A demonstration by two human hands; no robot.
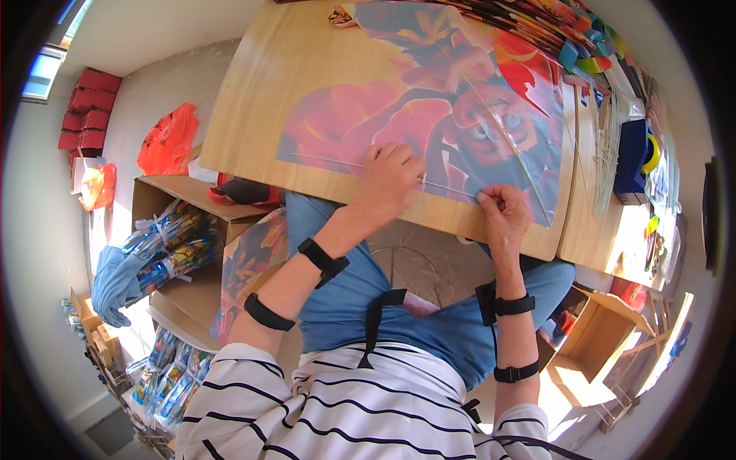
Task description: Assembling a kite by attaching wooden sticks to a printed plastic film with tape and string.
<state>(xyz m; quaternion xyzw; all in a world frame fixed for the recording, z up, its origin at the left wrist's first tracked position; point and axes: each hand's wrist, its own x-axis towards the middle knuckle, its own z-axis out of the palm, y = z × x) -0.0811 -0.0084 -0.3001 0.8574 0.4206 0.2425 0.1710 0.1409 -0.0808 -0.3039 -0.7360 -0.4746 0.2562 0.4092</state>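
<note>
Printed sheet (360,107), upper ctr of frame, on table (261,84): prob. light, floppy, slippery; hold by edges. Thin rod (452,189) along its lower edge looks stiff, snappable; take near ends. R hand (506,215) pinches rod's right end; L hand (394,180) curled over rod, can't tell if clamped.

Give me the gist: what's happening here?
At a wooden table, a person's left hand rests over a thin rod lying along the near side of a colourful printed sheet, while the right hand pinches near the rod's right end. A second rod lies diagonally across the sheet.
</note>
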